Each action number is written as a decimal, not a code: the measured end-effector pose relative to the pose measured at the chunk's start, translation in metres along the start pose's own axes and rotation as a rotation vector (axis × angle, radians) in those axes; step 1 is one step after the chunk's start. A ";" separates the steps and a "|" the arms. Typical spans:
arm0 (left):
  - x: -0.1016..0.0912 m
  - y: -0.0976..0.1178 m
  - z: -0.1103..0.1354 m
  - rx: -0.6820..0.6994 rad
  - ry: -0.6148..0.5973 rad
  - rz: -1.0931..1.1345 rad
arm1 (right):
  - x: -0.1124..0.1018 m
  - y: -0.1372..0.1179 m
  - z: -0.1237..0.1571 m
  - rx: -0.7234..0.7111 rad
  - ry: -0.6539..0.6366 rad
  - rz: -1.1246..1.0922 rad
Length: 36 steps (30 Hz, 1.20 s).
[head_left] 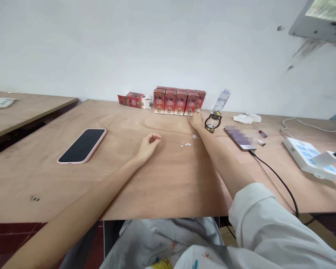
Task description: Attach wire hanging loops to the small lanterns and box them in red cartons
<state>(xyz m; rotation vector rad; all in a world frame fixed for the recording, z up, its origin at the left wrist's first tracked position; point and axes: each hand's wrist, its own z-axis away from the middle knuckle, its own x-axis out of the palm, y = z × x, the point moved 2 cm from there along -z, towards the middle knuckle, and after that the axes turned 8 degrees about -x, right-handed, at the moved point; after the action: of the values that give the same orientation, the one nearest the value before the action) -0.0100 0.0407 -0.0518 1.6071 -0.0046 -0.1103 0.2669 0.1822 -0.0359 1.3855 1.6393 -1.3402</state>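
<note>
My left hand (149, 146) rests on the wooden table, fingers loosely curled and the thumb slightly apart, with nothing visible in it. Just right of it lie thin bent metal wire pieces (177, 145) and several small pale discs (186, 145). Farther out, my right hand (196, 120) reaches to the front of a row of red printed boxes (180, 102). Its fingers point away from me and are hidden, so any hold cannot be made out. Beside my right wrist stands a small bronze-coloured lantern (212, 121) with a clear globe. A small clear flower-shaped piece (194, 136) lies by the forearm.
An opened red box (134, 100) lies at the back left. A black-screened phone (82, 146) is at left, another phone (240, 137) with a cable at right. Against the wall leans a clear bottle (221, 100), near crumpled tissue (246, 118). A white power strip (312, 158) sits far right.
</note>
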 end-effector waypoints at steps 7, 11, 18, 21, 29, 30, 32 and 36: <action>-0.001 -0.002 -0.003 0.012 -0.019 -0.031 | -0.007 -0.010 0.028 -0.107 -0.038 -0.064; -0.001 -0.003 -0.002 0.038 -0.009 -0.038 | -0.017 -0.019 0.047 -0.192 0.013 -0.147; 0.003 0.012 0.015 0.205 -0.036 -0.105 | -0.016 -0.086 0.114 -0.351 0.180 -0.800; 0.005 0.018 0.022 0.251 -0.049 -0.085 | -0.015 -0.110 0.150 -0.299 0.116 -1.170; 0.010 0.016 0.030 0.227 -0.053 0.018 | -0.021 -0.107 0.189 -0.142 0.036 -1.414; 0.010 0.016 0.030 0.218 -0.062 0.023 | -0.021 -0.105 0.190 -0.161 0.013 -1.419; 0.009 0.014 0.028 0.198 -0.066 0.006 | -0.021 -0.102 0.191 -0.216 -0.051 -1.381; 0.005 0.009 0.019 0.141 -0.019 -0.001 | -0.041 -0.085 0.175 -0.448 -0.093 -0.979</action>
<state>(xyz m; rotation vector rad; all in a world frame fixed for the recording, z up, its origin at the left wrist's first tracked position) -0.0064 0.0210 -0.0437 1.7470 -0.0270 -0.1282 0.1700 0.0090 -0.0262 0.2092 2.4766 -1.3271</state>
